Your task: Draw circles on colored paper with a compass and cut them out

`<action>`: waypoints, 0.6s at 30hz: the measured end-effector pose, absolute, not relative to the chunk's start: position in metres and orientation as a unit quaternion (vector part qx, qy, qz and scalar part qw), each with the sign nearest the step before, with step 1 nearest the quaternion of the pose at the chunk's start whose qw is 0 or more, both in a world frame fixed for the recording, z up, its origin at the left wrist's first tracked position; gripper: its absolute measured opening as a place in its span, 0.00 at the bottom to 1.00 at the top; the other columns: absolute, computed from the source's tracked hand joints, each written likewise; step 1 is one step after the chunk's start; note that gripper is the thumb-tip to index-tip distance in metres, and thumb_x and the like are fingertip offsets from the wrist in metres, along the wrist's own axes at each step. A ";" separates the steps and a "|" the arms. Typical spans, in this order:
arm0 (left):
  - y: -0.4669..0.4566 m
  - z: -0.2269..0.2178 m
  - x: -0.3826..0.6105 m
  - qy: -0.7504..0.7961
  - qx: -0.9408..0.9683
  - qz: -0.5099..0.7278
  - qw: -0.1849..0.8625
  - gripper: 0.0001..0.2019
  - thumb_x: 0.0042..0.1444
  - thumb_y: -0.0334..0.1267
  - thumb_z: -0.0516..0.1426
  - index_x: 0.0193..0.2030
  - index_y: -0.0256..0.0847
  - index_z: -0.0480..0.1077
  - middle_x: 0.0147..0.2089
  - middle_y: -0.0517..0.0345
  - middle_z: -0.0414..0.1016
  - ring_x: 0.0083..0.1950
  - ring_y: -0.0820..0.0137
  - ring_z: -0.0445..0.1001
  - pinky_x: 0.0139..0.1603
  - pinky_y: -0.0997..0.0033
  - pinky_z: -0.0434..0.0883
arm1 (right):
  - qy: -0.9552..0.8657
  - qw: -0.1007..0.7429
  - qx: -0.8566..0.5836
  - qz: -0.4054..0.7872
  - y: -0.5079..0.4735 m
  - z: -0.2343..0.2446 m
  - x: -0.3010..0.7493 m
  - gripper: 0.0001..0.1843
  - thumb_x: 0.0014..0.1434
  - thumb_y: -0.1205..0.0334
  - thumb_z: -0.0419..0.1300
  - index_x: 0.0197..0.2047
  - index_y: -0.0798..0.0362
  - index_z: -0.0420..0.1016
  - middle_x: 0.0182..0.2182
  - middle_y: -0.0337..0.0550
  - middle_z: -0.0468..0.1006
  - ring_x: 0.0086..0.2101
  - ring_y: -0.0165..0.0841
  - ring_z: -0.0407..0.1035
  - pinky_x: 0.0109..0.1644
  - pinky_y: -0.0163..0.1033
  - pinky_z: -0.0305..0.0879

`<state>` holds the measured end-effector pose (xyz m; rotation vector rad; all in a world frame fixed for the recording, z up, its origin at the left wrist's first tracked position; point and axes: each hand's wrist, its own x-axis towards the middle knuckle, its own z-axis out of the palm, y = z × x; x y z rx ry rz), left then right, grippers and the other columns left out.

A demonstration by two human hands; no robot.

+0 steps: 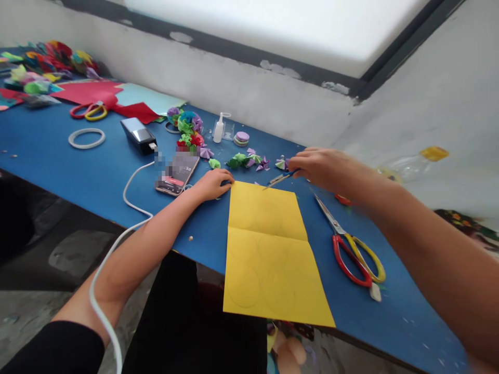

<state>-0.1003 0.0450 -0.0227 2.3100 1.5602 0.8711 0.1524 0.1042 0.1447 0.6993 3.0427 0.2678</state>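
A creased sheet of yellow paper (268,265) lies on the blue table, its near end jutting past the edge. Faint pencil circles show on it. My left hand (214,184) is closed at the sheet's far left corner, fingertips on the paper. Above the far edge, my right hand (312,162) grips a drawing compass (278,179) with metal legs and some blue; its tip points down at the paper. Large scissors (351,249) with one red and one yellow handle lie right of the sheet, under my right forearm.
A phone (179,171) and a black device (138,136) with a white cable (132,202) lie left; the cable crosses my left forearm. Folded paper flowers (245,160), a small bottle (219,129), a tape ring (86,138) and other scissors (91,110) sit farther back.
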 end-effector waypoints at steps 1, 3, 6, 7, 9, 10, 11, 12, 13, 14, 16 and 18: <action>0.045 -0.023 -0.100 0.530 0.787 0.297 0.110 0.11 0.57 0.32 0.54 0.44 0.38 0.76 0.50 0.50 0.77 0.52 0.62 0.73 0.57 0.61 0.69 | 0.967 -0.028 0.245 0.069 0.099 0.144 0.160 0.08 0.55 0.68 0.55 0.32 0.50 0.75 0.32 0.46 0.78 0.36 0.39 0.71 0.38 0.42 0.64; 0.045 -0.024 -0.100 0.527 0.787 0.301 0.111 0.12 0.57 0.32 0.54 0.43 0.38 0.76 0.50 0.50 0.77 0.52 0.62 0.73 0.57 0.61 0.69 | 0.950 -0.108 0.294 0.017 0.091 0.141 0.175 0.07 0.56 0.62 0.56 0.34 0.49 0.76 0.34 0.47 0.79 0.36 0.40 0.72 0.41 0.45 0.67; 0.045 -0.025 -0.100 0.521 0.787 0.311 0.114 0.11 0.56 0.32 0.54 0.42 0.38 0.77 0.49 0.49 0.77 0.52 0.61 0.74 0.56 0.60 0.70 | 0.880 -0.261 0.377 -0.120 0.083 0.128 0.195 0.06 0.52 0.56 0.61 0.32 0.48 0.77 0.32 0.44 0.80 0.34 0.40 0.73 0.40 0.47 0.70; 0.045 -0.025 -0.100 0.519 0.787 0.314 0.113 0.11 0.56 0.32 0.54 0.42 0.38 0.77 0.49 0.49 0.77 0.51 0.61 0.74 0.56 0.60 0.70 | 0.850 -0.301 0.398 -0.170 0.083 0.122 0.200 0.07 0.50 0.55 0.64 0.32 0.47 0.77 0.31 0.42 0.79 0.33 0.40 0.74 0.40 0.47 0.71; 0.044 -0.026 -0.100 0.516 0.787 0.319 0.113 0.11 0.56 0.33 0.54 0.42 0.38 0.77 0.48 0.49 0.77 0.51 0.61 0.74 0.56 0.60 0.70 | 0.798 -0.352 0.421 -0.248 0.087 0.111 0.207 0.10 0.44 0.55 0.68 0.31 0.48 0.77 0.28 0.40 0.79 0.33 0.39 0.74 0.40 0.47 0.73; 0.044 -0.027 -0.101 0.515 0.787 0.320 0.114 0.11 0.56 0.34 0.54 0.42 0.38 0.77 0.48 0.49 0.77 0.51 0.62 0.74 0.56 0.60 0.70 | 0.782 -0.365 0.425 -0.273 0.091 0.106 0.209 0.10 0.42 0.55 0.69 0.30 0.48 0.78 0.27 0.40 0.79 0.32 0.39 0.74 0.41 0.47 0.73; 0.044 -0.027 -0.101 0.515 0.787 0.320 0.114 0.12 0.57 0.34 0.53 0.42 0.39 0.77 0.48 0.50 0.77 0.51 0.62 0.74 0.56 0.60 0.70 | 0.773 -0.373 0.426 -0.287 0.094 0.101 0.211 0.11 0.41 0.55 0.69 0.29 0.48 0.78 0.27 0.39 0.79 0.32 0.39 0.75 0.41 0.47 0.74; 0.044 -0.027 -0.101 0.516 0.786 0.320 0.115 0.12 0.57 0.35 0.53 0.42 0.39 0.77 0.49 0.50 0.77 0.51 0.63 0.74 0.56 0.61 0.70 | 0.770 -0.375 0.425 -0.293 0.098 0.098 0.213 0.11 0.41 0.55 0.69 0.29 0.48 0.78 0.27 0.39 0.79 0.32 0.39 0.75 0.41 0.47 0.74; 0.044 -0.027 -0.101 0.518 0.785 0.319 0.115 0.12 0.57 0.35 0.53 0.42 0.40 0.77 0.49 0.51 0.77 0.51 0.63 0.74 0.56 0.61 0.70 | 0.771 -0.373 0.425 -0.294 0.101 0.096 0.214 0.10 0.41 0.55 0.69 0.29 0.48 0.79 0.27 0.39 0.79 0.33 0.39 0.75 0.42 0.46 0.74; 0.044 -0.027 -0.101 0.520 0.784 0.318 0.115 0.12 0.57 0.36 0.53 0.42 0.40 0.77 0.49 0.51 0.77 0.51 0.63 0.74 0.57 0.61 0.70 | 0.773 -0.371 0.424 -0.291 0.103 0.094 0.216 0.10 0.42 0.54 0.69 0.29 0.48 0.80 0.28 0.39 0.79 0.34 0.39 0.76 0.42 0.46 0.74; 0.043 -0.026 -0.102 0.522 0.784 0.316 0.115 0.12 0.57 0.37 0.53 0.42 0.41 0.77 0.49 0.51 0.78 0.51 0.63 0.74 0.57 0.60 0.70 | 0.780 -0.366 0.422 -0.281 0.105 0.094 0.219 0.10 0.44 0.55 0.68 0.31 0.48 0.81 0.30 0.40 0.80 0.36 0.40 0.76 0.43 0.47 0.74; 0.043 -0.026 -0.102 0.522 0.785 0.313 0.115 0.13 0.57 0.37 0.52 0.42 0.41 0.77 0.49 0.51 0.78 0.51 0.62 0.74 0.57 0.59 0.70 | 0.785 -0.360 0.424 -0.274 0.105 0.095 0.222 0.09 0.45 0.56 0.67 0.32 0.47 0.81 0.32 0.41 0.81 0.38 0.41 0.76 0.45 0.47 0.74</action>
